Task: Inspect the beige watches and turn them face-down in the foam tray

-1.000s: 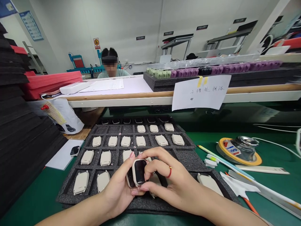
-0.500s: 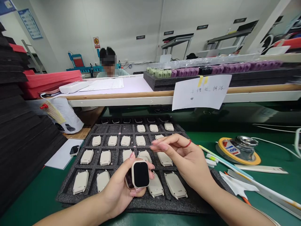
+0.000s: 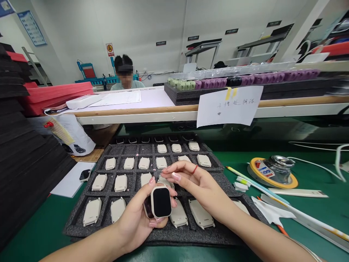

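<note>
My left hand (image 3: pixel 135 218) is closed around a cream-framed smartwatch body (image 3: pixel 161 202), its black screen facing up toward me. A second watch body (image 3: pixel 147 207) with a dark face is held partly behind it. Just right of and above the watches, my right hand (image 3: pixel 200 185) hovers with fingers stretched and the thumb apart, nothing visible in it. Below both hands lies a dark foam tray (image 3: pixel 152 238), whose compartments hold several cream watch bodies (image 3: pixel 92 211) lying face down; some are hidden by my hands and forearms.
On the right are yellow tape (image 3: pixel 253 171) around a glass bottle (image 3: pixel 278 167), a white cloth (image 3: pixel 269 211) and long thin tools. A watch (image 3: pixel 85 175) lies on white paper at left, beside stacked black foam (image 3: pixel 35 167). A shelf (image 3: pixel 152 115) crosses ahead; a person sits beyond.
My right hand has moved left and slightly down, closer to the watches in my left hand. My left hand keeps its hold on them. The view has shifted slightly.
</note>
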The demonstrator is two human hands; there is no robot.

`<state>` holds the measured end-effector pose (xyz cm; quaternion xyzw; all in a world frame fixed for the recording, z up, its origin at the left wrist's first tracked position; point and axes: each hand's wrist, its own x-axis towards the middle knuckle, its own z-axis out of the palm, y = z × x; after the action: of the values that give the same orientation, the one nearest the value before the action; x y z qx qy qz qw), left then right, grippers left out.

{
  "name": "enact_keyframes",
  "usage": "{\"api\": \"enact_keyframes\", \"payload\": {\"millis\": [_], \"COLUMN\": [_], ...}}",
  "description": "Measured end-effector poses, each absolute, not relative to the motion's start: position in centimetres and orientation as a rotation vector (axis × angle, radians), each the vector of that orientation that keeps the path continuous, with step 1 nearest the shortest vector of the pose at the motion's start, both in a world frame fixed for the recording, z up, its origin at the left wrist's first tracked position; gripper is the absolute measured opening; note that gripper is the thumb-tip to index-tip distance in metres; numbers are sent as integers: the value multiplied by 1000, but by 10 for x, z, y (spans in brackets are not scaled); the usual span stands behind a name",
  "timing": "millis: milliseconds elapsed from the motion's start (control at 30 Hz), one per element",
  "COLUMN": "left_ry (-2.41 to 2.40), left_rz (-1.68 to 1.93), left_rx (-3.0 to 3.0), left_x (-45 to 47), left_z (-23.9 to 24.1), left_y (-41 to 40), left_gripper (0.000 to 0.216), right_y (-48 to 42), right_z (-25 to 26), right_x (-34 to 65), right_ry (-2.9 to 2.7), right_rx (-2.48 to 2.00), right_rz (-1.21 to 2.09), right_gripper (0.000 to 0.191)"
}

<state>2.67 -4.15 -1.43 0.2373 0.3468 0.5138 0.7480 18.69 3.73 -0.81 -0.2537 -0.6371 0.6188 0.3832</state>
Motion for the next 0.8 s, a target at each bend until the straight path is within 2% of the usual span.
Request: {"api": "enact_keyframes", "payload": {"millis": [333,567,800], "left_ry": [726,812,826], "left_rz": [1151,1133,1123], "left_rx": [492,467,448], "left_x": [27,27,27], "left_z": [-13,-14,-14], "left_y": [-43,-43,-44], "left_gripper": [40,44,45], "right_y": [27,22,21], "right_z": [-7,-8,-8], "right_x": [190,190,186], "right_ry": [-1805,-2103,-2169], "right_rx": [-534,-450,-465], "right_rz": [1499,1215,1156], "right_gripper": [26,57,55]}}
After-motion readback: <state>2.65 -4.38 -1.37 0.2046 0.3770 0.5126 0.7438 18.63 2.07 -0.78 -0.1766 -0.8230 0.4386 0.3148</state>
